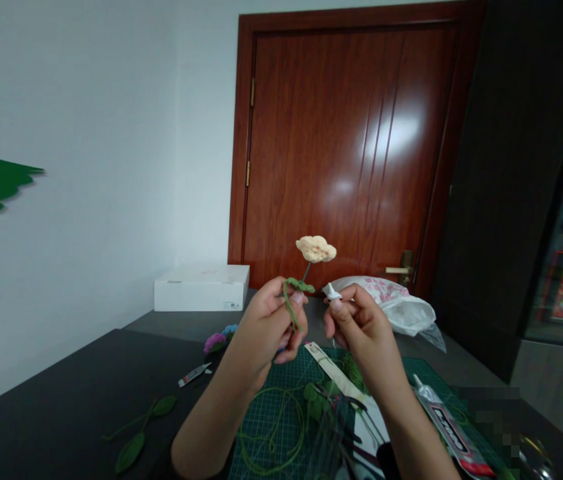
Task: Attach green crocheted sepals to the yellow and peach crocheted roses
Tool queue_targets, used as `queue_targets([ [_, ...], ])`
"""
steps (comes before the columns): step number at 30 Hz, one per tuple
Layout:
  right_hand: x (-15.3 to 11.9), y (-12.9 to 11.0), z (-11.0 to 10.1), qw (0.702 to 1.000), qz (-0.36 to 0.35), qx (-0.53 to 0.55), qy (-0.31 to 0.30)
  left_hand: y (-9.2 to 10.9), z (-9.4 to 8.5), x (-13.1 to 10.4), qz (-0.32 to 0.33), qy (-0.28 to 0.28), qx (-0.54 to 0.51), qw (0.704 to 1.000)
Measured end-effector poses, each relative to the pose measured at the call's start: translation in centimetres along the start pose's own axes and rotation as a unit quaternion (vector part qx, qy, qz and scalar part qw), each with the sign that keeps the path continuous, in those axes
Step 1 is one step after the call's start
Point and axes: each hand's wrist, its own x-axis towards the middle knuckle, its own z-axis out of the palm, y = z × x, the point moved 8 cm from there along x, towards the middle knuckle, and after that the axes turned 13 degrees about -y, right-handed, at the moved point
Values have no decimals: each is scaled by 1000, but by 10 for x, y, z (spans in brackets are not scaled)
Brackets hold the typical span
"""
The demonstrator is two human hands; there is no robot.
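A cream crocheted flower (316, 249) stands upright on a thin dark stem. My left hand (277, 320) is closed around that stem, with a green crocheted piece (299, 285) at the fingertips and its green yarn tail hanging over the fingers. To the right, at about the same height, my right hand (361, 317) pinches a small white pointed piece (332, 292) between thumb and forefinger; I cannot make out exactly what it is. The two hands are apart, raised above the green cutting mat (266, 407).
On the mat lie green yarn (301, 433), a pale ruler (334, 369) and dark-handled tools. A large glue tube (448, 427) is at the right. Leftward are a small tube (194, 375), leaves (131, 452), coloured flowers (215, 342) and a white box (201, 290). A plastic bag (406, 310) sits behind.
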Motion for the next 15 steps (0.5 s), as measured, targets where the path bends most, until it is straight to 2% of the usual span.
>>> queue_targets([
  [4, 2, 10, 2, 1000, 20, 1, -4, 3, -2, 1, 45, 18, -17, 999],
  [8, 4, 15, 7, 999, 21, 37, -17, 1, -3, 1, 48, 25, -18, 998],
  [15, 3, 18, 5, 997, 5, 76, 14, 1, -5, 1, 55, 33, -12, 998],
])
